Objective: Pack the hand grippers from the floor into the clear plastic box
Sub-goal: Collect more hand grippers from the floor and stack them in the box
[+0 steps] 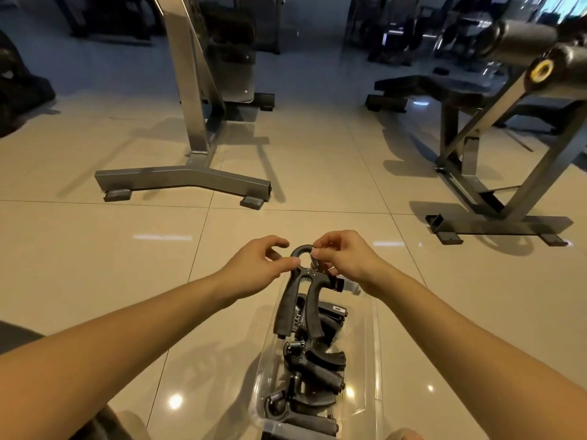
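Far over at the left edge of the frame sits one dark machine [19,87], mostly cut off, on the glossy tiled floor [95,249]. Next, left of centre, one steel upright frame [190,122] stands on a T-shaped base with two rubber feet showing at the front. Lower down, two bare forearms reach in from the bottom corners and meet at the centre. The left hand [254,268] has its fingers curled, and its thumb and forefinger pinch the left side of the ring at the top of one black hand gripper [297,300]. That gripper hangs upright, ring uppermost, its two handles pointing down over the far end of the clear plastic box [371,360]. The right hand [346,258], just right of the ring, is also closed on it, its curled fingertips pinching the spring and metal parts on the ring's right side. Under the hands, the one box lies lengthwise on the floor in the lower centre of the frame, running toward the bottom edge. Inside it lie the packed grippers [317,360], black with coil springs, piled across each other; at least three can be made out, but they overlap too much for an exact count. To the right, one angled bench machine [476,160] stands on a flat base, and in the upper right corner two padded rollers [514,39] jut out, one with a yellow end cap [542,68].
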Available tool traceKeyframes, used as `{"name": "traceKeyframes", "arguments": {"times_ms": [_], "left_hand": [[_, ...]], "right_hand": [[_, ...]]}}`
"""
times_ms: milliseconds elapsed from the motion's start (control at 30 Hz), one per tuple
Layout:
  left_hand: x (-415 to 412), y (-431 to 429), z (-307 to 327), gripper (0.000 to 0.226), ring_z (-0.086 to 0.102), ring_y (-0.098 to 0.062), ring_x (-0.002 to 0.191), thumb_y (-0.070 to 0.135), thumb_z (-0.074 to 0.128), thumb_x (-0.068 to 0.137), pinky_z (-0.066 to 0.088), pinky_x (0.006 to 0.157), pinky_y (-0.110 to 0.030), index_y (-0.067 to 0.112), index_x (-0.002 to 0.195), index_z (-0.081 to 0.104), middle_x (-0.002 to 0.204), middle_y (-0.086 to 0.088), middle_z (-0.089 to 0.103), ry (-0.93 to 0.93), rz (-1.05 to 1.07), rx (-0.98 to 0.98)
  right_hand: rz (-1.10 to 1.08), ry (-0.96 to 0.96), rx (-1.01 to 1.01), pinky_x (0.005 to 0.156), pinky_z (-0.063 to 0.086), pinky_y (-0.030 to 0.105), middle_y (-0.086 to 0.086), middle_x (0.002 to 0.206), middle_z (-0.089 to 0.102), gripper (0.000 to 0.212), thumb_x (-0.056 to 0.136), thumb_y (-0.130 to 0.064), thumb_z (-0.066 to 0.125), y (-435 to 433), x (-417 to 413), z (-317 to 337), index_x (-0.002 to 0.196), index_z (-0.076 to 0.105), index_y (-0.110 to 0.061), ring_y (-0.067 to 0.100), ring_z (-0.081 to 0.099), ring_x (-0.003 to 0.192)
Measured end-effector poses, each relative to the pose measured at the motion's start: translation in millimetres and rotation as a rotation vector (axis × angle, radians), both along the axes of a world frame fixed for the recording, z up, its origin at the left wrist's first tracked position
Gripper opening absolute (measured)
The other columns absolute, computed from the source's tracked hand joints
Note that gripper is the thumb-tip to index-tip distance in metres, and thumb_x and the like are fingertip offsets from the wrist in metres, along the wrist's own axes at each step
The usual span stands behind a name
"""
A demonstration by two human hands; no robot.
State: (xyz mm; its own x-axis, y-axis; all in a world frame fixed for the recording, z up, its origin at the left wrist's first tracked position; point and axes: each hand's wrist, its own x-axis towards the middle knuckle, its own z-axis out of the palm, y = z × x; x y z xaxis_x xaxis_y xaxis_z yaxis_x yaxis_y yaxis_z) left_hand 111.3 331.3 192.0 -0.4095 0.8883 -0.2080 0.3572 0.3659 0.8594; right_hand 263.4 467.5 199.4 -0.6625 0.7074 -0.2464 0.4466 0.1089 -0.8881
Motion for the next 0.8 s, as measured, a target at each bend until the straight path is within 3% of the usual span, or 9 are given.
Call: {"name": "traceKeyframes", "arguments": {"times_ms": [133, 333, 467, 600, 700, 800], "left_hand": [[4.1, 1.2, 3.8, 0.027, 0.073, -0.015, 0.081, 0.031, 0.070, 0.094, 0.053, 0.076, -0.027, 0.022, 0.120, 0.069, 0.089, 0.002, 0.076, 0.000, -0.064, 0.003], [7.5, -1.8, -3.3, 0.018, 0.072, -0.011, 0.068, 0.021, 0.066, 0.096, 0.055, 0.069, -0.030, 0.025, 0.114, 0.068, 0.081, -0.004, 0.074, -0.003, -0.043, 0.014], [-2.4, -3.5, -13.1, 0.015, 0.069, -0.016, 0.066, 0.013, 0.064, 0.097, 0.055, 0.068, -0.033, 0.020, 0.109, 0.069, 0.078, -0.010, 0.071, -0.078, 0.180, 0.014], [-12.7, -1.2, -23.7, 0.016, 0.068, -0.025, 0.061, 0.004, 0.063, 0.096, 0.054, 0.059, -0.029, 0.007, 0.111, 0.064, 0.091, -0.023, 0.073, -0.273, 0.403, 0.011], [-8.0, 2.9, -29.7, 0.018, 0.068, -0.022, 0.054, 0.001, 0.063, 0.096, 0.054, 0.057, -0.029, 0.006, 0.112, 0.059, 0.088, -0.023, 0.072, -0.361, 0.447, 0.012], [-2.4, 5.5, -33.2, 0.018, 0.070, -0.024, 0.057, 0.000, 0.062, 0.096, 0.057, 0.052, -0.026, 0.006, 0.113, 0.057, 0.088, -0.022, 0.073, -0.420, 0.438, -0.008]], "right_hand": [[0.193, -0.082, 0.094, 0.067, 0.053, 0.029, 0.005, 0.080, 0.071, 0.010, 0.094, -0.016, 0.070, 1.6, 3.9, 7.6, 0.099, 0.073, -0.008, 0.015, 0.062, 0.072], [0.168, -0.024, 0.067, 0.065, 0.053, 0.029, 0.001, 0.077, 0.072, 0.010, 0.091, -0.017, 0.073, -5.9, 5.1, -3.8, 0.097, 0.076, -0.010, 0.013, 0.063, 0.069], [0.004, -0.199, 0.472, 0.083, 0.057, 0.042, 0.002, 0.099, 0.071, 0.039, 0.089, -0.042, 0.072, -5.5, 2.3, -21.5, 0.115, 0.068, -0.013, 0.019, 0.067, 0.089], [0.087, -0.309, 0.553, 0.081, 0.056, 0.041, -0.002, 0.105, 0.068, 0.058, 0.081, -0.063, 0.068, -29.6, 6.4, -38.1, 0.118, 0.063, -0.018, 0.019, 0.064, 0.093], [0.212, -0.439, 0.740, 0.076, 0.054, 0.041, -0.005, 0.096, 0.060, 0.059, 0.076, -0.072, 0.066, -40.2, 7.2, -49.4, 0.106, 0.060, -0.022, 0.017, 0.058, 0.085], [0.219, -0.457, 0.843, 0.079, 0.051, 0.039, -0.004, 0.099, 0.058, 0.055, 0.078, -0.066, 0.068, -37.8, 10.4, -56.8, 0.111, 0.058, -0.023, 0.019, 0.057, 0.091]]}}
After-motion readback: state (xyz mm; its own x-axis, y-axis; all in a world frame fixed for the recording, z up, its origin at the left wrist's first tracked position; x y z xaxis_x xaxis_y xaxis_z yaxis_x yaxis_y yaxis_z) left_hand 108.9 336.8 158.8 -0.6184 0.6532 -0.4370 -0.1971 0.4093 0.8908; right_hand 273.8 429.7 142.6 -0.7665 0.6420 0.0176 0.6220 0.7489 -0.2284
